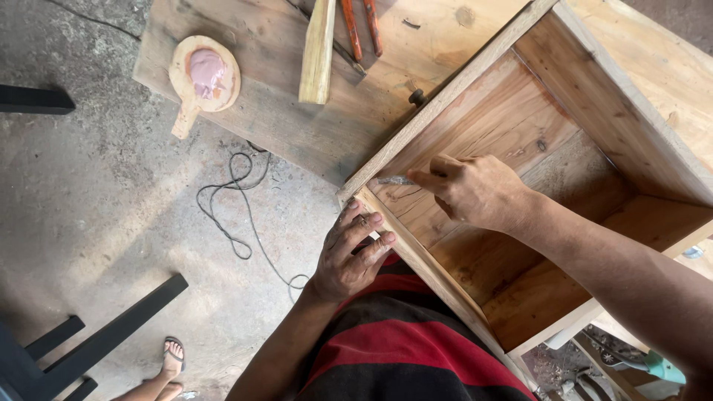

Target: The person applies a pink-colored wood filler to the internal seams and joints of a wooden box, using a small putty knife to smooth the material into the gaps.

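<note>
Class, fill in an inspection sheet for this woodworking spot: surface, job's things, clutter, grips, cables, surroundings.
Surface: wooden workbench top, worn and stained, over a concrete floor.
Job's things: open wooden box lying on the bench; small metal blade pressed at its inner corner.
Clutter: round wooden paddle carrying pink paste; wood offcut; red-handled tool.
Grips: right hand pinches the blade inside the box; left hand steadies the box's front edge.
Cables: thin cord looped loose on the floor.
Surroundings: black bars; another person's sandalled foot; tools at lower right, unclear.
</note>
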